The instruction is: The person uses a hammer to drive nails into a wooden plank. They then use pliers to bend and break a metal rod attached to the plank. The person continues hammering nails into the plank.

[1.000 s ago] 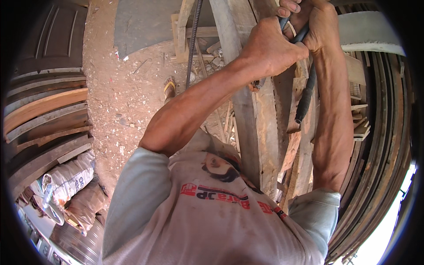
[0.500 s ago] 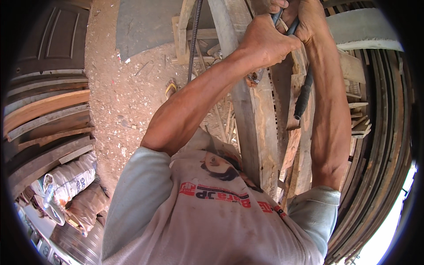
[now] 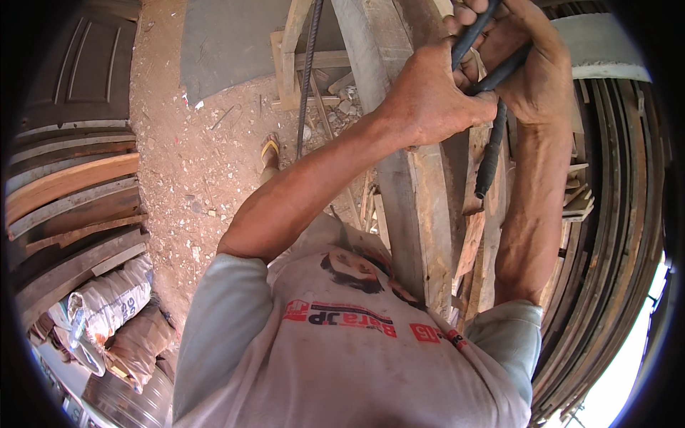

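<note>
My left hand is closed around a black rubber strap against an upright grey timber post. My right hand grips the same strap just to the right, near the top of the view. The strap's loose end hangs down beside the post. My forearms rise from my light printed shirt at the bottom.
A ribbed steel bar leans beside the post. Sandy ground with wood scraps lies below, with my sandalled foot on it. Stacked planks lie at left, filled sacks at lower left, more planks at right.
Both hands have stayed on the strap and shifted slightly toward the top of the view while working it around the post. The strap's hanging end swings a little.
</note>
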Demonstrator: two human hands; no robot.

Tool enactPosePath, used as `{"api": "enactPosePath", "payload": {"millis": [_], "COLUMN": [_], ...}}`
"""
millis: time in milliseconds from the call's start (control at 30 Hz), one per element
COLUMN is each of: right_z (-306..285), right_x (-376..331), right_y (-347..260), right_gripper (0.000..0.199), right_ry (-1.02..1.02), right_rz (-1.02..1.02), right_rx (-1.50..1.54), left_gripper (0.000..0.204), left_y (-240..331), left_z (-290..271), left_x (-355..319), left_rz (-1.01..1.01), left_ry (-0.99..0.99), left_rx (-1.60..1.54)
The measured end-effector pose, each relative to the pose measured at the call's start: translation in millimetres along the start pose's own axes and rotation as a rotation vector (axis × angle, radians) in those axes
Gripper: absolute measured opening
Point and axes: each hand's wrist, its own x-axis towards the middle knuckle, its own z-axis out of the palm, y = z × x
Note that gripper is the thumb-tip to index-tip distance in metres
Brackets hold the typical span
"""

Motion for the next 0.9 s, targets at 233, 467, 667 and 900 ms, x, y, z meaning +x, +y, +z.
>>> {"api": "enactPosePath", "payload": {"millis": [233, 467, 667, 900], "right_z": [-49.9, -34.9, -34.6, -39.1], "right_x": [-65.7, -42.9, -53.0, -45.9], "right_y": [15.6, 10.9, 10.4, 10.0], "right_gripper": [0.032, 0.034, 0.032, 0.037], "right_ry": [-0.285, -0.133, -0.177, -0.228], "right_rz": [-0.393, -0.336, -0.433, -0.427], "right_rx": [-0.024, -0.128, -0.188, -0.207], "left_gripper": [0.049, 0.051, 0.045, 0.045], "left_y": [4.8, -7.3, -5.8, -9.3], "left_z": [0.5, -1.5, -2.6, -0.8], "left_x": [-25.1, -18.1, -15.7, -1.0], "left_rz": [0.232, 0.243, 0.391, 0.324], "left_ry": [-0.273, -0.259, -0.201, -0.140], "left_rx": [0.118, 0.102, 0.066, -0.055]}}
